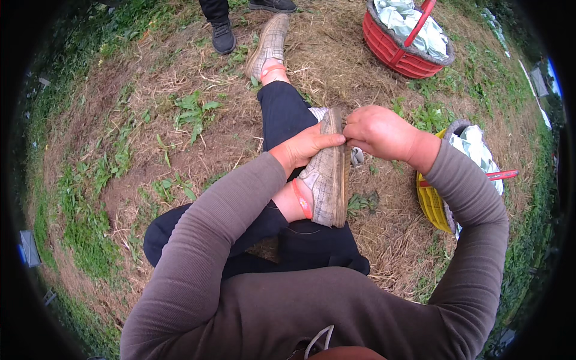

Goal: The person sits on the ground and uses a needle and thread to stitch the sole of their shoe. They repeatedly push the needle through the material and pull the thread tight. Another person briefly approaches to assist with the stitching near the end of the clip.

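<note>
A worn beige plaid shoe [324,180] is on my foot, which is drawn up across my other leg with the sole turned to the right. My left hand [303,146] wraps round the front of this shoe, its thumb lying toward the sole's edge. Against the toe end of the sole, my right hand [381,132] is closed with its fingertips pinched together. Whatever lies between those fingertips is too small to make out. A matching shoe [270,45] is on my other foot, stretched out ahead. Orange-red sock edging shows at both ankles.
A red basket [393,57] holding pale green-white bundles stands at the far right. Nearer, a yellow basket [431,201] with similar bundles sits beside my right forearm. Another person's dark shoe [223,37] is ahead of me. Dry grass and green weeds [195,114] cover the ground.
</note>
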Demonstrator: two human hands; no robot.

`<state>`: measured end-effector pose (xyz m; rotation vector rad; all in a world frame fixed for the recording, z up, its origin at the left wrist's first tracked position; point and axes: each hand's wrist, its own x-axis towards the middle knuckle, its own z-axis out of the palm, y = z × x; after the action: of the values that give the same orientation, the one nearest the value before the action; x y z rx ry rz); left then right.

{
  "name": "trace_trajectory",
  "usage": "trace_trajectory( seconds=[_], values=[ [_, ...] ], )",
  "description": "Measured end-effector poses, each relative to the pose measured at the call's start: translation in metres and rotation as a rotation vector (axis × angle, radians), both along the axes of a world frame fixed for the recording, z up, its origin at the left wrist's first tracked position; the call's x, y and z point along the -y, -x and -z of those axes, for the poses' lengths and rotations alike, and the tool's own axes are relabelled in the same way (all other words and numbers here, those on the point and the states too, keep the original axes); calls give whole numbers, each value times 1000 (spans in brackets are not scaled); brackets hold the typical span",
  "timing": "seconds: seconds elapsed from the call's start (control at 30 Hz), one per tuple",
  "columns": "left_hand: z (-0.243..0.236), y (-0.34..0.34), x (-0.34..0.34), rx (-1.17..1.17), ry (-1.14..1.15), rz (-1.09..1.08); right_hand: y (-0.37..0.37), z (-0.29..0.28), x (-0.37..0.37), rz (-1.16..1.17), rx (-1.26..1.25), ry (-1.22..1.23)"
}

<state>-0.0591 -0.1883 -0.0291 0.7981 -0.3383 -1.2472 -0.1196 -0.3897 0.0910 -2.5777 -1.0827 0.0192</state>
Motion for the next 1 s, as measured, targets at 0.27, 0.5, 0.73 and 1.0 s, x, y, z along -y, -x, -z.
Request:
trace_trajectory(
  seconds=[0.27, 0.5, 0.73, 1.0],
  values=[
    [-2, 1, 1, 15, 25, 8, -1, -1, 2, -41, 42, -35],
    [-4, 0, 0, 34, 12, 31, -4, -1, 3, -72, 24, -49],
    [2, -1, 1, 34, -4, 43, 0, -1, 2, -33, 22, -29],
    [0, 0, 0, 16, -14, 28, 0, 0, 3, -51, 27, -53]
  ],
)
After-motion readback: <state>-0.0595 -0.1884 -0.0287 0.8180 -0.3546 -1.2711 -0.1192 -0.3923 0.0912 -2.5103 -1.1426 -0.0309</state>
